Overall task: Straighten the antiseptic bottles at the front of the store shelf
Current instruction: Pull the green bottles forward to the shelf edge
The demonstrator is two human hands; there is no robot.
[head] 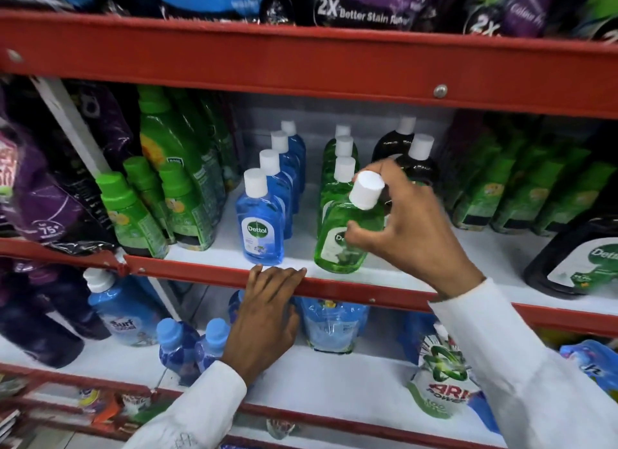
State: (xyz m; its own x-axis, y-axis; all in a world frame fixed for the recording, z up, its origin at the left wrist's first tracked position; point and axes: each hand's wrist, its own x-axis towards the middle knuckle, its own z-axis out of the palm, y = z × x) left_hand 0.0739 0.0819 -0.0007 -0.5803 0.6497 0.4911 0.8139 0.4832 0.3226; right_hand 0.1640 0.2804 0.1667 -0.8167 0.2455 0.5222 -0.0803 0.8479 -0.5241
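Note:
On the middle shelf a green antiseptic bottle point(337, 244) with a white cap stands at the front of its row, tilted to the right. My right hand point(404, 227) grips it, thumb on the label and fingers round the neck. To its left a blue antiseptic bottle point(260, 227) stands upright at the front of a blue row, label facing out. My left hand point(267, 311) rests with its fingers over the red shelf lip point(200, 274) just below the blue bottle, holding nothing. Dark brown antiseptic bottles point(416, 162) stand behind my right hand, partly hidden.
Green detergent bottles point(177, 194) crowd the left of the row and green packs point(521, 187) the right. A large dark bottle point(582, 258) sits at the far right front. A red shelf beam point(301, 67) hangs overhead. Blue bottles and pouches fill the shelf below.

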